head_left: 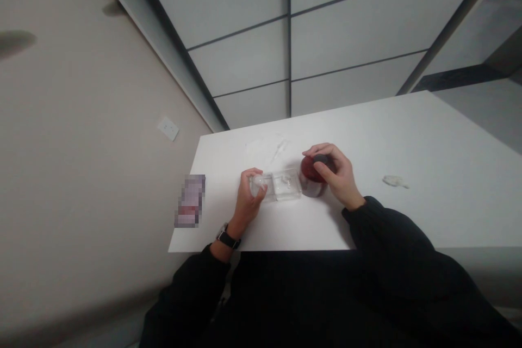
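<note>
My left hand (pixel 247 199) grips a small clear rounded piece (pixel 258 183) at the left end of a clear plastic box (pixel 286 185) on the white table (pixel 408 147). My right hand (pixel 334 174) curls over a round dark-red object with a dark top (pixel 312 174), which stands right against the box's right side. A watch with a dark strap sits on my left wrist. Both sleeves are black.
A blurred-out small item (pixel 190 201) lies near the table's left edge. A crumpled pale scrap (pixel 395 180) lies to the right. Thin clear pieces (pixel 279 148) lie behind the box. A wall with a socket (pixel 168 128) runs along the left.
</note>
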A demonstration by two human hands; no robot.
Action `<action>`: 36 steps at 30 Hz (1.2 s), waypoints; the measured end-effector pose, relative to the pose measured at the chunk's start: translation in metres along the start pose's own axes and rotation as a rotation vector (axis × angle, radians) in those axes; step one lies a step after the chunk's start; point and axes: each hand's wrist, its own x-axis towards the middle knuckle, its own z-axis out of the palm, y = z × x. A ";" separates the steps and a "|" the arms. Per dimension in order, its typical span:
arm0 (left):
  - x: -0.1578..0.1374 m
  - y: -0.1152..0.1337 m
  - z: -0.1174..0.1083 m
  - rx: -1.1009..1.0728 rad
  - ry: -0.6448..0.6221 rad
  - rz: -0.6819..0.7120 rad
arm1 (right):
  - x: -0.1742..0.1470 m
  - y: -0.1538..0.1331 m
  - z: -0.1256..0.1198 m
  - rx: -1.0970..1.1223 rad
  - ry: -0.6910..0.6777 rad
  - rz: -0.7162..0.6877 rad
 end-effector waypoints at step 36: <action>0.000 0.000 0.003 -0.011 0.006 -0.015 | 0.000 -0.001 0.002 0.009 0.023 -0.005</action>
